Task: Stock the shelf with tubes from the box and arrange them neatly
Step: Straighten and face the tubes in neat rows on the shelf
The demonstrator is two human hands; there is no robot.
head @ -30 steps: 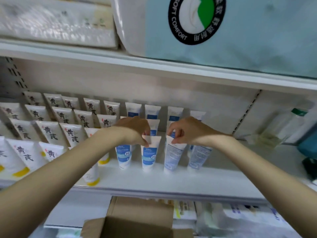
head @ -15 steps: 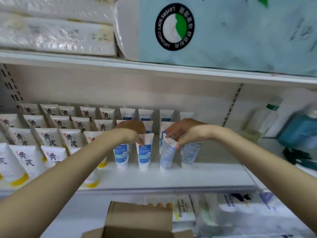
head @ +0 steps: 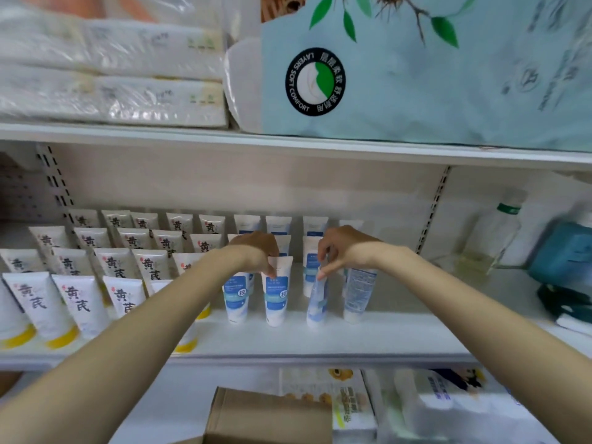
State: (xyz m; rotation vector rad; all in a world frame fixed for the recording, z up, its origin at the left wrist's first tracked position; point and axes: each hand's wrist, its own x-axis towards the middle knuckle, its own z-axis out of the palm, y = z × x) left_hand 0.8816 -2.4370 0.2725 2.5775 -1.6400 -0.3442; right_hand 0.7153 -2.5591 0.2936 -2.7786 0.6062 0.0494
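On the shelf [head: 384, 338], my left hand [head: 256, 251] is pinching a front tube [head: 276, 293]; at its three o'clock, my right hand [head: 347, 248] is pinching a twisted tube [head: 316, 299].

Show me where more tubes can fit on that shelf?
Bare shelf lies between the rightmost tube and the clear bottle. A thin strip runs along the front edge before the blue tubes. The left side is packed with yellow-capped tubes, and the left hand and right hand crowd the middle rows.

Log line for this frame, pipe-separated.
arranging front row | left hand: pinches blue-label tube top | right hand: pinches edge-on tube top | both standing on shelf | box: below shelf
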